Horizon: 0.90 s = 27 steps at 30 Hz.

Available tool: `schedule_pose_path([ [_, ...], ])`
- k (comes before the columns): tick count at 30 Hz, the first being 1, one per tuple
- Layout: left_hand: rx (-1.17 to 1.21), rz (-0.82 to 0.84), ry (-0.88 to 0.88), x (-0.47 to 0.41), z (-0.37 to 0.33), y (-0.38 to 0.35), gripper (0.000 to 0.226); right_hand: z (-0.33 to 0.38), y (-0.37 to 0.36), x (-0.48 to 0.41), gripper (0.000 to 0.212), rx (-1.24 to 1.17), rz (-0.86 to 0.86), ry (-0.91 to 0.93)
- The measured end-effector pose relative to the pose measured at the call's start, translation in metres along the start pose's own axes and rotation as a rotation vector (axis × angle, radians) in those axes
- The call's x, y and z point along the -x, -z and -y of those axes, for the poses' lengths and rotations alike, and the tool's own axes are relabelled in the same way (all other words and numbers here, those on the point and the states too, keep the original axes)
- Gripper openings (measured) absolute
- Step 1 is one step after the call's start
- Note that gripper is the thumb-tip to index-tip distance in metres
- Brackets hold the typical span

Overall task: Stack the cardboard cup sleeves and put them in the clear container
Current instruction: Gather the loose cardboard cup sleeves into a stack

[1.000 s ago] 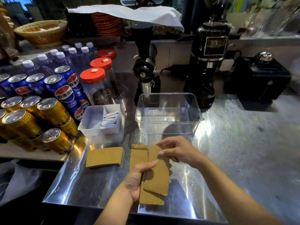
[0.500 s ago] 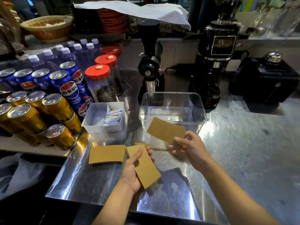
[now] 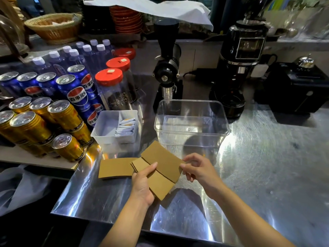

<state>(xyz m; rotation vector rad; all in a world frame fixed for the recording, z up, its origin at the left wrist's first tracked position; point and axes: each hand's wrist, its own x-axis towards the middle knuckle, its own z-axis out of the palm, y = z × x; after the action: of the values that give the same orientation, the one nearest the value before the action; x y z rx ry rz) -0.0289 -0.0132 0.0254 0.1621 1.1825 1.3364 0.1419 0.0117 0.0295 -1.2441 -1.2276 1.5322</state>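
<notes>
The one camera sits on my head, looking forward and down, close over the steel counter (image 3: 267, 166).

3 red-lidded jars (image 3: 114, 90), 2 black grinders (image 3: 167, 68), 1 clear container (image 3: 191, 122), 1 wicker basket (image 3: 53, 27)

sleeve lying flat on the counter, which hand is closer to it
Left. The left hand holds its sleeves right beside the flat sleeve, just to its right. The right hand is farther right, past the held sleeves.
</notes>
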Motion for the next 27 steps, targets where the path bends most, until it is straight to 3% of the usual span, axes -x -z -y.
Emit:
schedule_pose_path([
  [4, 0.004, 0.081, 0.044, 0.003, 0.000, -0.002, 0.029, -0.003, -0.011, 0.000, 0.021, 0.040, 0.039, -0.031],
  [7, 0.085, 0.177, 0.012, 0.003, 0.000, -0.001, 0.035, -0.006, -0.017, 0.002, 0.017, 0.082, 0.204, -0.050],
  [10, 0.227, 0.259, -0.072, -0.001, 0.000, 0.005, 0.057, -0.004, -0.020, 0.003, 0.015, 0.141, 0.321, -0.081],
  [13, 0.252, 0.280, -0.106, -0.003, -0.009, 0.015, 0.064, -0.006, -0.022, -0.001, 0.017, 0.252, 0.178, -0.098],
  [16, 0.209, 0.274, -0.149, -0.005, -0.022, 0.029, 0.052, -0.017, -0.022, -0.008, 0.017, 0.593, -0.015, -0.038],
  [21, 0.224, 0.245, -0.165, -0.008, -0.036, 0.042, 0.018, -0.025, -0.051, -0.010, 0.056, 0.882, -0.054, -0.072],
  [24, 0.258, 0.227, -0.161, -0.009, -0.038, 0.044, 0.017, -0.027, -0.079, -0.012, 0.075, 1.080, -0.095, -0.041],
  [27, 0.287, 0.199, -0.139, -0.009, -0.037, 0.045, 0.023, -0.033, -0.099, -0.014, 0.072, 1.226, -0.078, -0.010],
])
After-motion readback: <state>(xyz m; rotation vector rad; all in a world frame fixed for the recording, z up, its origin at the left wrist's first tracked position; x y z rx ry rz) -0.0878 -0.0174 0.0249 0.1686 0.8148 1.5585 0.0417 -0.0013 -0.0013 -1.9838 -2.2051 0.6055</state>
